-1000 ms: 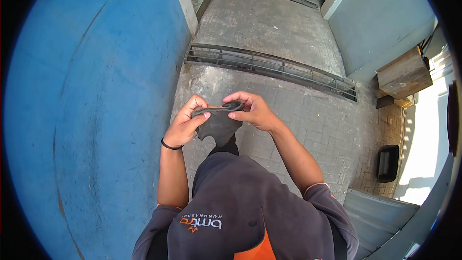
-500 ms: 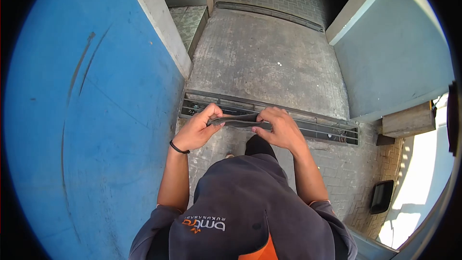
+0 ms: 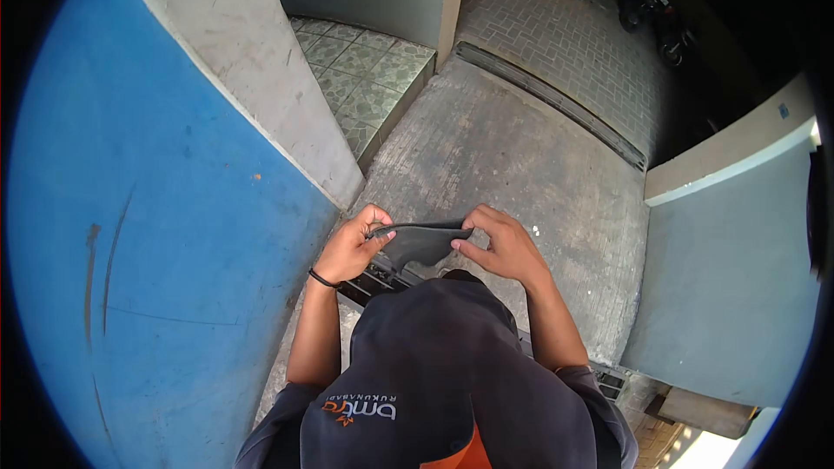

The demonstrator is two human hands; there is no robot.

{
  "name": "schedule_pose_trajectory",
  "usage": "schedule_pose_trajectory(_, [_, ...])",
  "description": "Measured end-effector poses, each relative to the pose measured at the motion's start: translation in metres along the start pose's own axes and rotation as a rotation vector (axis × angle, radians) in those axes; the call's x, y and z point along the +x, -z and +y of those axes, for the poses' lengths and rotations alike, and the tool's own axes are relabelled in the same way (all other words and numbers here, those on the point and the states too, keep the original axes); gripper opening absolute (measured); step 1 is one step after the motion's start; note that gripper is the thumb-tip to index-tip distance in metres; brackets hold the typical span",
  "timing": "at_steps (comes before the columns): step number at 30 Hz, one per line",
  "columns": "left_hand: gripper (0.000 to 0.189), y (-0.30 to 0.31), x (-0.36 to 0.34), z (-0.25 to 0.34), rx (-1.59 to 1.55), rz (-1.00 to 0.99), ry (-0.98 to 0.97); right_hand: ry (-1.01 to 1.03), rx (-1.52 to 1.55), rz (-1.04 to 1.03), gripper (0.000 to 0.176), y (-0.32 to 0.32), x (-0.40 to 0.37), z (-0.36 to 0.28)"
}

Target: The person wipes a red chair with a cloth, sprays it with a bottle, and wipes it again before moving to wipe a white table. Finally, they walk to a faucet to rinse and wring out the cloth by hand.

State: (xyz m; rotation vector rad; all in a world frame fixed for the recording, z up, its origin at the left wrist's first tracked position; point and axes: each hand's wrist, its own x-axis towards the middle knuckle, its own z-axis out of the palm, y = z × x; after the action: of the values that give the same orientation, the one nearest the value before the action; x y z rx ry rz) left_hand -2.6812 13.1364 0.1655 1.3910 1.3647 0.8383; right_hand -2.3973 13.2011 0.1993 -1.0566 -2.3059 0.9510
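A dark grey piece of cloth (image 3: 417,246) is stretched between my two hands in front of my chest. Its upper edge gapes slightly, showing two layers, and the lower part hangs down with a curved outline. I cannot make out what kind of item it is. My left hand (image 3: 352,246), with a black band at the wrist, pinches the left end between thumb and fingers. At the right end, my right hand (image 3: 497,246) grips the same edge, thumb below and curled fingers above.
A blue wall (image 3: 191,208) runs close on my left, ending at a pale pillar (image 3: 252,61). Beyond it is a green tiled step (image 3: 373,69). A concrete ramp (image 3: 521,148) lies ahead, with metal drain grates (image 3: 556,104) across it. A grey wall (image 3: 730,278) stands right; motorcycles (image 3: 643,4) are parked at the back.
The view has tilted up and turned, bringing the motorcycles and tiled step further in. Both hands still hold the cloth, which now hangs down lower and shows more of its face.
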Motion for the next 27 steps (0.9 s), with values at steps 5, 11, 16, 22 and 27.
schedule_pose_trajectory(5, [0.029, 0.053, 0.128, 0.018, -0.044, 0.142, -0.092, 0.229, 0.092, -0.026, 0.023, 0.053, 0.167, 0.053])
schedule_pose_trajectory(11, [0.021, 0.128, 0.327, -0.029, -0.270, 0.249, -0.047, 0.057, 0.165, 0.009, 0.017, 0.065, 0.362, 0.144])
schedule_pose_trajectory(16, [0.013, 0.201, 0.493, -0.050, -0.529, 0.394, -0.155, -0.016, 0.488, 0.214, 0.034, 0.058, 0.520, 0.214])
schedule_pose_trajectory(22, [0.014, 0.310, 0.617, -0.015, -0.558, 0.508, -0.222, 0.118, 0.716, 0.046, 0.060, 0.083, 0.712, 0.230])
schedule_pose_trajectory(27, [0.014, 0.411, 0.724, -0.040, -0.674, 0.729, -0.325, 0.125, 0.712, -0.333, 0.030, 0.023, 0.893, 0.284])
